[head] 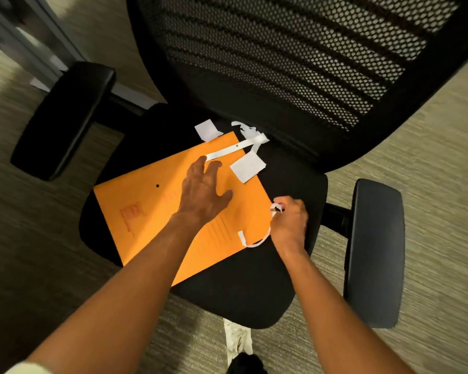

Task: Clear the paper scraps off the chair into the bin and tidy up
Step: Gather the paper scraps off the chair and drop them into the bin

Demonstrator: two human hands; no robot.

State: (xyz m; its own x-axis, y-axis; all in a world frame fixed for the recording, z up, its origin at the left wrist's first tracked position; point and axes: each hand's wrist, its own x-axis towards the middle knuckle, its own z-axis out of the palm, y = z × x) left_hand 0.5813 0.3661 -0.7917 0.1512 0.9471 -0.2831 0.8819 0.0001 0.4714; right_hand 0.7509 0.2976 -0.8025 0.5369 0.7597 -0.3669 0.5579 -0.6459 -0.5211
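A black office chair seat (pixel 254 287) carries an orange envelope (pixel 146 211) lying flat. White paper scraps lie at its far end: a square scrap (pixel 207 130), a long strip (pixel 235 148), a torn curly piece (pixel 245 128) and another square scrap (pixel 247 167). My left hand (pixel 204 188) hovers over the envelope with fingers spread, fingertips near the long strip. My right hand (pixel 291 221) is closed on a thin curled paper strip (pixel 254 242) at the envelope's right edge. No bin is in view.
The mesh backrest (pixel 295 58) rises behind the seat. Armrests stand at the left (pixel 65 120) and right (pixel 376 252). Carpet surrounds the chair. A grey furniture frame (pixel 38 41) stands at the far left. My leg and shoe (pixel 239 349) show below the seat.
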